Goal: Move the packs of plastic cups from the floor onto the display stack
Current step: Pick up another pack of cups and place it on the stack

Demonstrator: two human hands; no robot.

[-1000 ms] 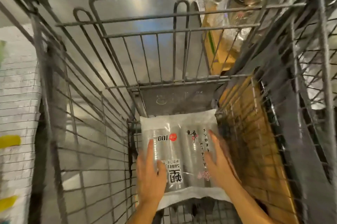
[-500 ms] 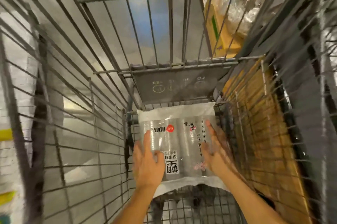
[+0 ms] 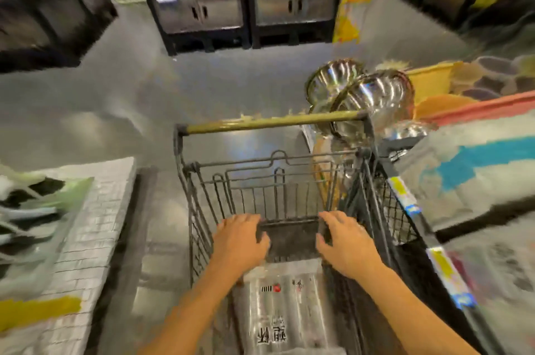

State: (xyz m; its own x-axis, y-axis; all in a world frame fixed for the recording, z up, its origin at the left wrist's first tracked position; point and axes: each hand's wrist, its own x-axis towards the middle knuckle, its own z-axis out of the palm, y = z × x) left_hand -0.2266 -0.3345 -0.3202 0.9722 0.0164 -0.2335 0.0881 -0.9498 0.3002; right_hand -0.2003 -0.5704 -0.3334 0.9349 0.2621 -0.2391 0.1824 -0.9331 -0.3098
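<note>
Delta vs half a second ago: both palms were flat on the pack of cups [image 3: 285, 308], with my head down inside the cart. Now my head is up, the aisle is in view and both hands are off the pack.

Pack: lies flat in the bottom of the cart [image 3: 199, 210], label up, nearest to me and between my forearms. It's not on the floor [image 3: 121, 100] and not on any stack. My read is that it's staged in the cart, so the move is only half done for this one.

Left hand [image 3: 240, 242]: empty, fingers loosely curled and moderately spread, above the pack's far end.
Right hand [image 3: 344, 244]: likewise empty and loosely curled, level with the left, with a gap between them.
The fingertips of both sit over the dark panel [image 3: 292, 239] at the cart's end. Whether they touch it I cannot tell, because of motion blur.

Further out is the cart handle [image 3: 272, 121], untouched. A white stack [image 3: 98, 224] stands just beside the cart on my left, and blue-and-white bagged goods [image 3: 477, 178] on my right. I can't say which of them is the display stack. Steel bowls [image 3: 373, 97] sit past the handle on the right. Dark shelf units [image 3: 246, 7] line the far side of the aisle.

Likely next step is to re-grip the pack or push the cart. The frame doesn't settle which.
</note>
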